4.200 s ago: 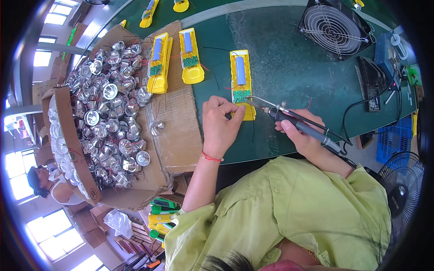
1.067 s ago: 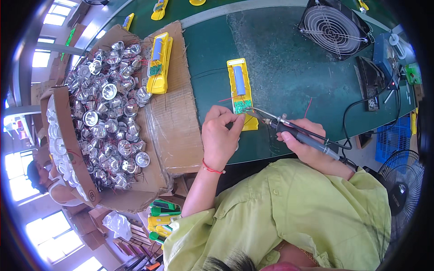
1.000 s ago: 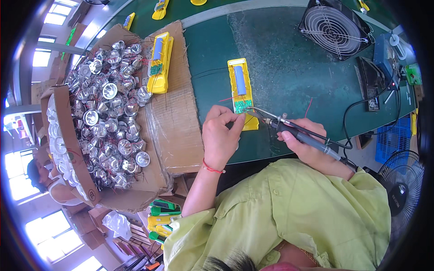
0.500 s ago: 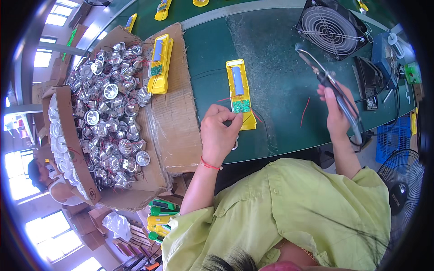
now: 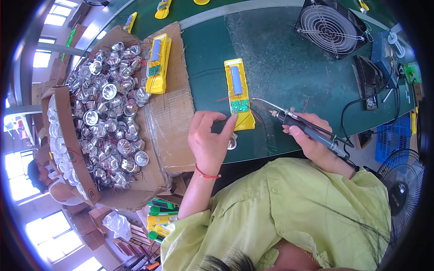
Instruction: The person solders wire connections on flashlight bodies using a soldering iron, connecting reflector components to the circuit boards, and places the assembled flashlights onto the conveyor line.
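Left hand [image 5: 207, 141], fingertips parted, seven o'clock of yellow oblong plastic casing [image 5: 245, 122]; right hand [image 5: 315, 150] grips grey tubular soldering iron [image 5: 312, 131].

A: Lighting?
B: Strong and white, through windows [image 5: 54, 232] along the left side.
A: Walls and floor?
B: Wall [image 5: 36, 208] pale between the windows; floor [image 5: 368, 155] pale where exposed at right.
A: Furniture?
B: 1 green-topped table [image 5: 298, 74], scuffed greyish in places. Near its right-hand edge, 1 blue crate [image 5: 393, 143] and 1 black caged fan [image 5: 401, 189]. Brown cardboard boxes [image 5: 83, 221] at left, near the windows.
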A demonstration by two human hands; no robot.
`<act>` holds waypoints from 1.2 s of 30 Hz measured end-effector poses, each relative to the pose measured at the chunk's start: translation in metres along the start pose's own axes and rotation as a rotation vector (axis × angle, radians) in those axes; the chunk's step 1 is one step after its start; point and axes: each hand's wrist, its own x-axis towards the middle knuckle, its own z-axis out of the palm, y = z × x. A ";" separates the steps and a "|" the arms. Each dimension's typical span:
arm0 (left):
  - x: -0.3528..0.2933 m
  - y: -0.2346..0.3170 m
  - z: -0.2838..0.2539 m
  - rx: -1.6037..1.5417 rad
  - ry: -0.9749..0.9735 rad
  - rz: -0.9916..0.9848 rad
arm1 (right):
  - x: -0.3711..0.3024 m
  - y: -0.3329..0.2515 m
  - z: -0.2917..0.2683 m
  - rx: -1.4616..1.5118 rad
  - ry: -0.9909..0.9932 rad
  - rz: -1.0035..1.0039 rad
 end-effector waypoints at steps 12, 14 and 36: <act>0.001 -0.003 0.011 -0.169 -0.193 -0.154 | 0.001 0.004 0.009 -0.104 -0.053 -0.069; 0.002 -0.001 0.011 -0.169 -0.204 -0.175 | 0.002 0.003 0.010 -0.148 -0.077 -0.095; 0.005 -0.007 0.015 -0.170 -0.202 -0.193 | -0.005 -0.001 0.004 0.045 -0.079 0.127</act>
